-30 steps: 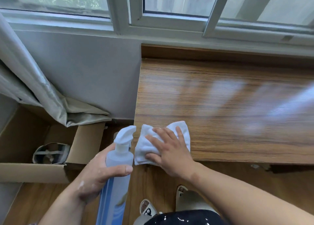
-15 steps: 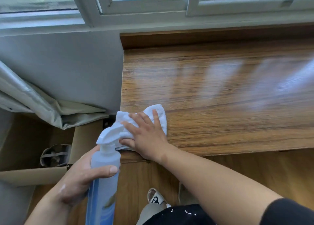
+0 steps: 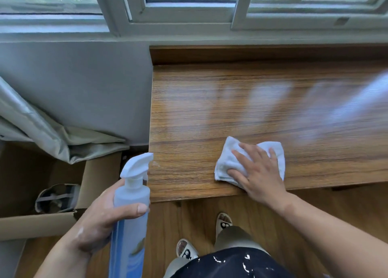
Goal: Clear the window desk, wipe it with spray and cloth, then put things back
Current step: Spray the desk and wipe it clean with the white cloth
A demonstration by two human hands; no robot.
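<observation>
the wiping step is in hand: the tabletop [image 3: 231, 101], filling the right half of the frame, carries nothing but the cloth [image 3: 227, 160], so the clearing looks done and the putting back not yet begun. the cloth, white and folded, lies near the tabletop's front edge at lower centre-right. the right hand [image 3: 260, 176] presses it flat from above, fingers straight and spread and pointing up and left, the wrist past the front edge and the forearm running to the lower right corner. at lower left the left hand [image 3: 98, 219] grips the bottle [image 3: 131, 195], fingers wrapped round its body and the thumb across the front. the bottle is upright just off the tabletop's left front corner, its white nozzle aimed right toward the wood; whether a finger is on the trigger cannot be told. a pale sheen crosses the wood at the right, spray or window glare, it is unclear which. the next move likely calls for sliding the cloth under steady downward pressure across the stretch to the right and toward the back, without letting it slip off the front edge, with the bottle held clear or brought in for another squirt.
</observation>
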